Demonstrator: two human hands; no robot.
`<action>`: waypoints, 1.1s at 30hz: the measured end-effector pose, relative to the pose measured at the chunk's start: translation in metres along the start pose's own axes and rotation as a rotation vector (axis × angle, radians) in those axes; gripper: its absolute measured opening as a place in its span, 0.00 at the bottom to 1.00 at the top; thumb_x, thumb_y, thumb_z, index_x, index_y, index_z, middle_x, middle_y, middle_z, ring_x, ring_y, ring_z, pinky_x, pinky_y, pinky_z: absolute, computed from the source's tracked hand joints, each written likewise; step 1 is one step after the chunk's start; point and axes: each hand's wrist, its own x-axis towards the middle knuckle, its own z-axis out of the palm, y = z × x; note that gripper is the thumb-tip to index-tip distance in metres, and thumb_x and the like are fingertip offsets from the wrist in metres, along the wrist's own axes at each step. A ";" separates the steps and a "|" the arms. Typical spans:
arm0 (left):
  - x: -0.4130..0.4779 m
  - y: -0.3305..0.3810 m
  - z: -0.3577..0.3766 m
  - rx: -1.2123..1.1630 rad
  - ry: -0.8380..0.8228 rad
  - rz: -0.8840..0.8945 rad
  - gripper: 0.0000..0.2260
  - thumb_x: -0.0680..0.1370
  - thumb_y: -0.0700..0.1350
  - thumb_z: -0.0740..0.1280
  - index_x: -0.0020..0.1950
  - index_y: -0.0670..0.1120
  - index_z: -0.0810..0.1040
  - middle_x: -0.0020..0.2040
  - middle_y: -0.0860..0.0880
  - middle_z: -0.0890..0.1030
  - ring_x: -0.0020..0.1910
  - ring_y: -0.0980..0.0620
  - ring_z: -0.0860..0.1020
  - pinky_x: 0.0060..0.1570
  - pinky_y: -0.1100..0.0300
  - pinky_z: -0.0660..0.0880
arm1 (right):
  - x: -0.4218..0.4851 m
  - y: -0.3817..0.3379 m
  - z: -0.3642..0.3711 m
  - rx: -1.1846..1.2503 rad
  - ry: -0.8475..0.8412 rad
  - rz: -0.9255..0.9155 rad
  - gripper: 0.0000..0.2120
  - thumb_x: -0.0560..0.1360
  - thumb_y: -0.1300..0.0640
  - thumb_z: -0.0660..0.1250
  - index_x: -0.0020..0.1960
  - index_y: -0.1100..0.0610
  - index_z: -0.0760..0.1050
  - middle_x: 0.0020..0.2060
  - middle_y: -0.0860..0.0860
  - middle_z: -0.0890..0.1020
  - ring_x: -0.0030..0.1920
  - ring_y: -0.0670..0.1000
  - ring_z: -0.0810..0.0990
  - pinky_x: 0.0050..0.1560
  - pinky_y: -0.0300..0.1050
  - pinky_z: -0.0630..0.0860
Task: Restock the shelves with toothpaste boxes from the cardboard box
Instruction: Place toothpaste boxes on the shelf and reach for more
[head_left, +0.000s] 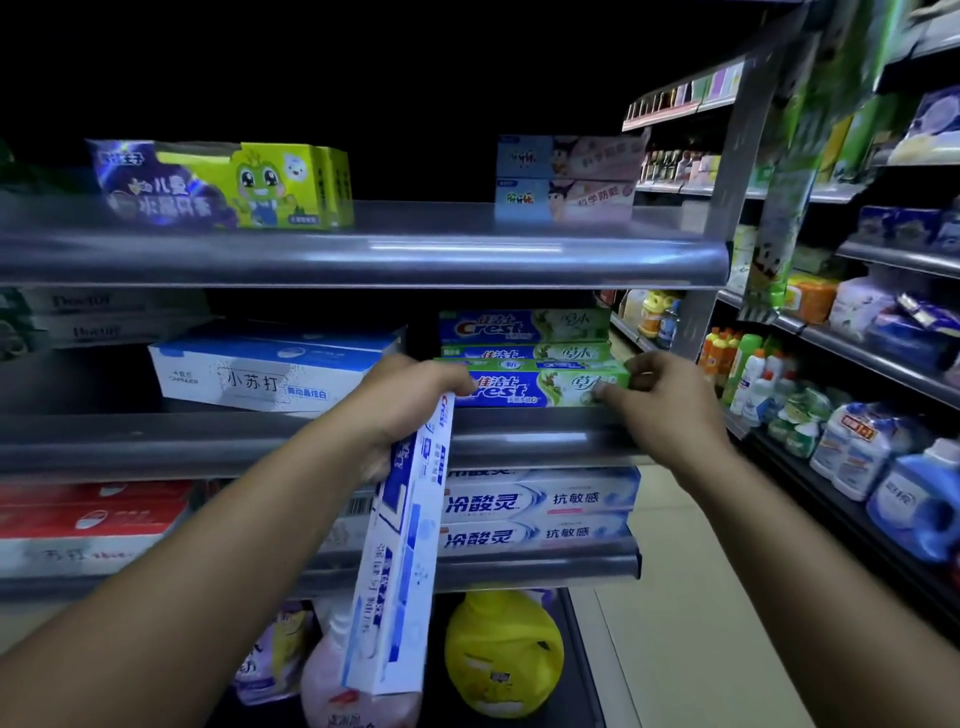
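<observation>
My left hand (402, 402) grips a long white-and-blue Crest toothpaste box (400, 561) by its top end; the box hangs down in front of the shelf edges. Its fingers also touch the left end of a blue-and-green Crest box (524, 389) lying at the front of the middle shelf (519, 434). My right hand (660, 397) pinches the right end of that same box. More blue-and-green Crest boxes (519, 330) are stacked behind it. The cardboard box is not in view.
White-and-blue baking-soda toothpaste boxes (270, 371) lie left on the middle shelf. Children's toothpaste packs (218, 187) stand on the top shelf. Blue-and-white toothpaste boxes (540, 506) fill the lower shelf; a yellow bottle (501, 654) sits below. An aisle shelf with detergent bottles (857, 457) runs along the right.
</observation>
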 end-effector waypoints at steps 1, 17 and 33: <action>-0.001 -0.001 -0.001 0.026 -0.008 -0.001 0.27 0.64 0.49 0.74 0.62 0.44 0.77 0.51 0.34 0.84 0.44 0.36 0.84 0.52 0.42 0.81 | -0.003 0.001 0.001 0.004 0.008 -0.003 0.16 0.70 0.46 0.79 0.52 0.49 0.77 0.42 0.43 0.80 0.51 0.55 0.82 0.54 0.57 0.80; -0.024 0.002 -0.008 -0.523 0.353 0.100 0.18 0.77 0.47 0.74 0.33 0.49 0.67 0.22 0.53 0.64 0.19 0.55 0.65 0.25 0.66 0.66 | -0.148 -0.032 0.000 0.554 -0.498 -0.193 0.13 0.68 0.43 0.77 0.51 0.44 0.83 0.45 0.50 0.86 0.46 0.57 0.83 0.47 0.50 0.80; -0.044 -0.012 -0.015 -0.481 0.088 0.262 0.10 0.76 0.31 0.66 0.54 0.40 0.80 0.45 0.44 0.86 0.42 0.51 0.84 0.46 0.61 0.81 | -0.093 -0.011 -0.024 0.818 -0.145 0.047 0.26 0.58 0.58 0.82 0.53 0.56 0.77 0.39 0.60 0.87 0.37 0.56 0.86 0.36 0.50 0.82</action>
